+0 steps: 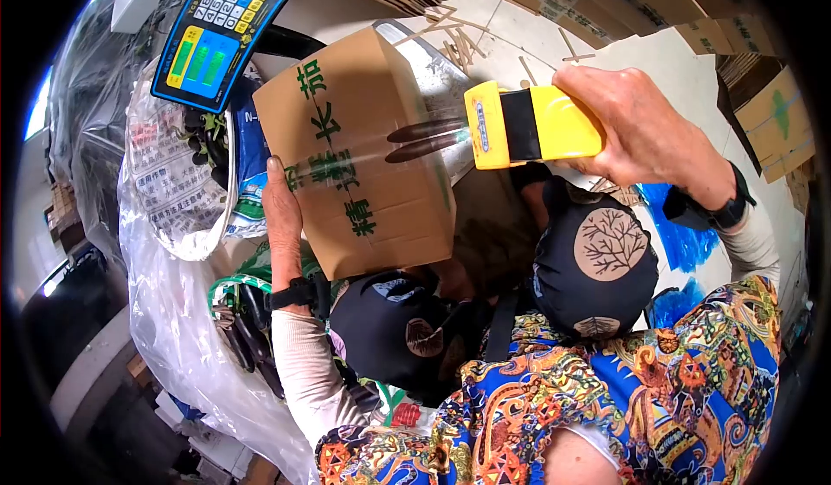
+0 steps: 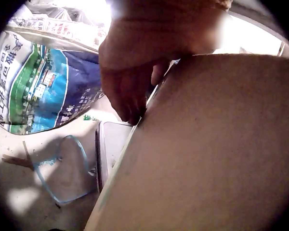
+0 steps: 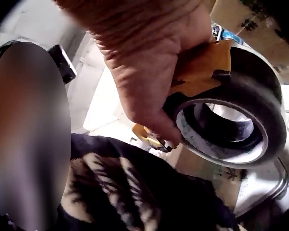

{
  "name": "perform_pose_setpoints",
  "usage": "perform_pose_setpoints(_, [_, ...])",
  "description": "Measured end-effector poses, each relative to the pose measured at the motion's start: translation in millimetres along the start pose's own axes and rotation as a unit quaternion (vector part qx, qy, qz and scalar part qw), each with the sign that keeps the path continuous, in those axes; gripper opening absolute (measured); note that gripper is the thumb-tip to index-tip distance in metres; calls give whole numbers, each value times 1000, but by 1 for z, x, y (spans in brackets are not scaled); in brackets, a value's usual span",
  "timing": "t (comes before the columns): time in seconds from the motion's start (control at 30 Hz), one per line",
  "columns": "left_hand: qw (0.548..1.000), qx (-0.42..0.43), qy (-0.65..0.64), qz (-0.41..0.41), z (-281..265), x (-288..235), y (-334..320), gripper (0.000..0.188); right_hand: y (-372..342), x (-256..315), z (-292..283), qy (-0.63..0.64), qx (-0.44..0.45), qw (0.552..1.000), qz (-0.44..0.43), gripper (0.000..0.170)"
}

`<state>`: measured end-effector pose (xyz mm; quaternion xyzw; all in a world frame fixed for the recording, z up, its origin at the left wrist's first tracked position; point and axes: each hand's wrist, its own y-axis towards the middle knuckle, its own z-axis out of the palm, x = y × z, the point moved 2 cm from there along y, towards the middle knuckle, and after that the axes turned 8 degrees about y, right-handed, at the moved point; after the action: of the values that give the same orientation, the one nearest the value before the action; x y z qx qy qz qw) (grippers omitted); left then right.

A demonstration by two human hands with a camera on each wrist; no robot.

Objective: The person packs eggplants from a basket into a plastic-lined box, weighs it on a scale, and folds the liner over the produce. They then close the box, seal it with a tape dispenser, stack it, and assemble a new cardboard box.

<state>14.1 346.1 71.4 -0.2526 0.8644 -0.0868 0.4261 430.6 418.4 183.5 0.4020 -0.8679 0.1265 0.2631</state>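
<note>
While I watch, the left hand [image 1: 284,212] presses the left edge of the brown box [image 1: 402,225]; I can't tell if its fingers curl round. The box sits in front of the person [image 1: 606,390]. A shiny strip of clear tape [image 1: 368,163] lies across it, so that bit looks done. The strip seems to reach the yellow tape holder [image 1: 530,126], so cutting is probably left. Longways, the box points away from the person, far end leaning left, green words [image 1: 325,123] facing up. The tape holder points left, and the right hand [image 1: 621,126] grips it.
</note>
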Motion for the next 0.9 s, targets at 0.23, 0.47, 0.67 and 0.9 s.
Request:
perform_pose_setpoints(0.23, [1000, 15, -18, 2, -2, -5, -3, 72, -10, -56, 54, 58, -9, 998, 2, 48])
perform_pose_setpoints(0.47, [1000, 1, 17, 13, -6, -3, -4, 73, -47, -107, 82, 63, -10, 996, 62, 52])
perform_pose_setpoints(0.67, [999, -1, 46, -5, -8, -2, -1, 71, -76, -119, 85, 74, -13, 988, 132, 49])
perform_pose_setpoints(0.9, [1000, -11, 9, 13, 1, -22, -10, 70, -28, -100, 103, -31, 58, 992, 111, 46])
